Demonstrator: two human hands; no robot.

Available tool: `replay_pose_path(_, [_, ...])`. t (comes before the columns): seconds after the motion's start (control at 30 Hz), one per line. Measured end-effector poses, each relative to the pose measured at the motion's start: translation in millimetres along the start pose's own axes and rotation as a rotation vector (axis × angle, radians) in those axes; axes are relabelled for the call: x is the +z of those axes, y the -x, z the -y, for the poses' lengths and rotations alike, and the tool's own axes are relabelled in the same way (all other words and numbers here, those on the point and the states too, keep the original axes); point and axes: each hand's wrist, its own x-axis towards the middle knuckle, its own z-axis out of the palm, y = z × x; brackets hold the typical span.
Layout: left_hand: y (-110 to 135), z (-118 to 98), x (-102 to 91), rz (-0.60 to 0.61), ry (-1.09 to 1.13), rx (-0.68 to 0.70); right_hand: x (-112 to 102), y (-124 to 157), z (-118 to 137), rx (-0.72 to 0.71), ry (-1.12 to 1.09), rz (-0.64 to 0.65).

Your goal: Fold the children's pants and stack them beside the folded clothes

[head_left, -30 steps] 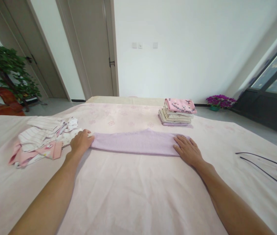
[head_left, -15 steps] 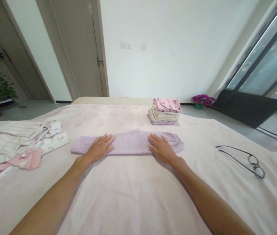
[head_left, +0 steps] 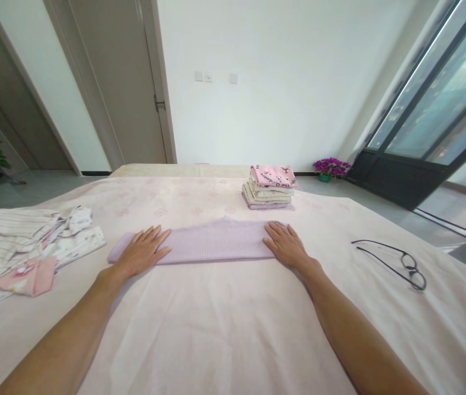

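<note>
Your left hand (head_left: 144, 252) and right hand (head_left: 286, 244) lie flat, fingers slightly spread, gripping nothing, on the long, folded lilac ribbed-fabric garment (head_left: 216, 241) across the pale pink cloth-covered surface (head_left: 208, 318). It looks light, soft and floppy; both ends seem the best holds.

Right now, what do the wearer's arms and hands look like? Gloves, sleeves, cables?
Left hand and right hand: bare, five-fingered, no gloves. Forearms bare, no sleeves in frame. No watch, bracelet, cables or markings visible.
</note>
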Motion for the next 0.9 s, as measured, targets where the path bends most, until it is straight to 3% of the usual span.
replay_pose_path(0.13, [4, 3, 1.2, -0.042, -0.019, -0.038, -2, 2, 3, 0.057, -0.005, -0.003])
replay_pose_path(0.27, [4, 0, 3.0, -0.054, -0.009, -0.049, -15, -3, 29, 0.086, -0.055, 0.026])
replay_pose_path(0.47, [4, -1, 1.8, -0.068, -0.012, -0.048, -42, -28, 128, -0.168, -0.193, 0.053])
replay_pose_path(0.6, [6, 0, 1.5, -0.079, 0.004, -0.044, -38, -38, 180, -0.297, -0.251, 0.09])
replay_pose_path(0.7, [6, 2, 1.9, -0.085, 0.005, -0.034, -25, -39, 181, -0.309, -0.266, 0.121])
replay_pose_path(0.9, [8, 5, -2.3, -0.082, 0.047, -0.031, -11, -35, 123, -0.212, -0.177, 0.111])
